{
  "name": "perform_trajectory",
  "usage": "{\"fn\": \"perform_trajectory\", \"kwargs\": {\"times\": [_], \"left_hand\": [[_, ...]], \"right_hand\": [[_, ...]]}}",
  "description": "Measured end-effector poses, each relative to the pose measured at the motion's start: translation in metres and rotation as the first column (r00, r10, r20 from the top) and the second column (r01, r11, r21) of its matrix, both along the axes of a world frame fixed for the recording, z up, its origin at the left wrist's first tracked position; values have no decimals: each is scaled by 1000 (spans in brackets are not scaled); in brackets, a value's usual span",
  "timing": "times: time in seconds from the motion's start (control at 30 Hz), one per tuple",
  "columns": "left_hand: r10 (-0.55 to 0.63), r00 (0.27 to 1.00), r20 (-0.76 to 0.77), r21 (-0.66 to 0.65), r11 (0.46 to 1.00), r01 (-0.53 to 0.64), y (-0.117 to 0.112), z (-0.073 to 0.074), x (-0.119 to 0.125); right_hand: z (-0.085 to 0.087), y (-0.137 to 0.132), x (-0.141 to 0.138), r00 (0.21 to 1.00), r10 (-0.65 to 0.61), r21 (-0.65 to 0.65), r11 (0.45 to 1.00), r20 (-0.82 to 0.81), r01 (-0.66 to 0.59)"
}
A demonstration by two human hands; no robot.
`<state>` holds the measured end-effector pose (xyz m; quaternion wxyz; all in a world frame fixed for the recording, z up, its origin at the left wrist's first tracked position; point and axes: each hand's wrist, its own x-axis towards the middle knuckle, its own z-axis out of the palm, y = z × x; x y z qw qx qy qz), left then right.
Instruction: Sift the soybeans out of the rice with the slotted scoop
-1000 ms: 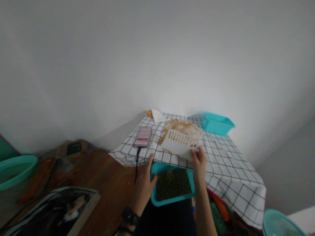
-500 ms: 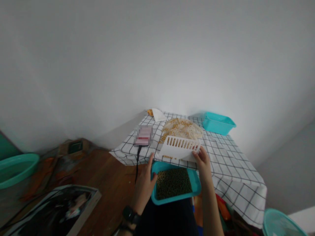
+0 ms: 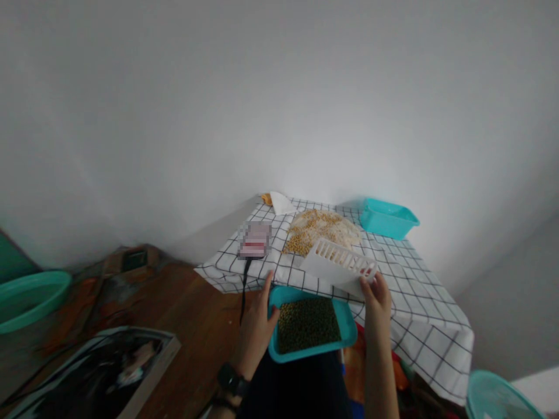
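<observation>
My right hand (image 3: pixel 376 289) pinches the right end of a white slotted plastic piece (image 3: pixel 334 269), tilted above the table's front edge. Behind it, yellow beans or kernels (image 3: pixel 301 238) lie over a pale, low heap (image 3: pixel 345 230) whose material I cannot make out. My left hand (image 3: pixel 258 317) grips the left rim of a turquoise tray (image 3: pixel 305 353), thumb over the edge and index finger stretched forward. Inside the tray is a layer of small dark-green beans (image 3: pixel 310 326), paler at the left. The tray sits over my lap, just below the table edge.
A checked cloth (image 3: pixel 419 297) covers the table against the wall. A turquoise basin (image 3: pixel 388 219) stands at the back right, a blurred pinkish object (image 3: pixel 255 240) with a dark strap at the left. An open box (image 3: pixel 148 372) and a green tub (image 3: pixel 32 299) are on the floor.
My right hand has moved to the right with the white slotted piece, whose right end now tips lower. More yellow beans show behind it. My left hand and the tray have hardly moved.
</observation>
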<state>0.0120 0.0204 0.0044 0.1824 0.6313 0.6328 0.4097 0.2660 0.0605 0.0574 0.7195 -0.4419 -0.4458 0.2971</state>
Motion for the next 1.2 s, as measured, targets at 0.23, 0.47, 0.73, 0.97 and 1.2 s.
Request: {"fn": "perform_trajectory", "kwargs": {"times": [0.23,0.47,0.73,0.97,1.2], "left_hand": [[0,1000,6,-16,1000,0,-2,4,1],[-13,1000,21,-34,999,14,-3,6,1],[-8,999,43,-37,999,9,-2,3,1],[-22,998,54,-28,999,24,-1,3,0],[-32,998,55,-9,999,33,-2,2,-1]], "right_hand": [[-1,13,-8,993,-57,9,998,104,57],[1,35,-14,977,-116,46,993,179,110],[8,51,-17,978,-122,88,990,167,108],[4,50,-13,992,-104,122,988,70,95],[0,54,-10,992,-125,145,982,18,121]]}}
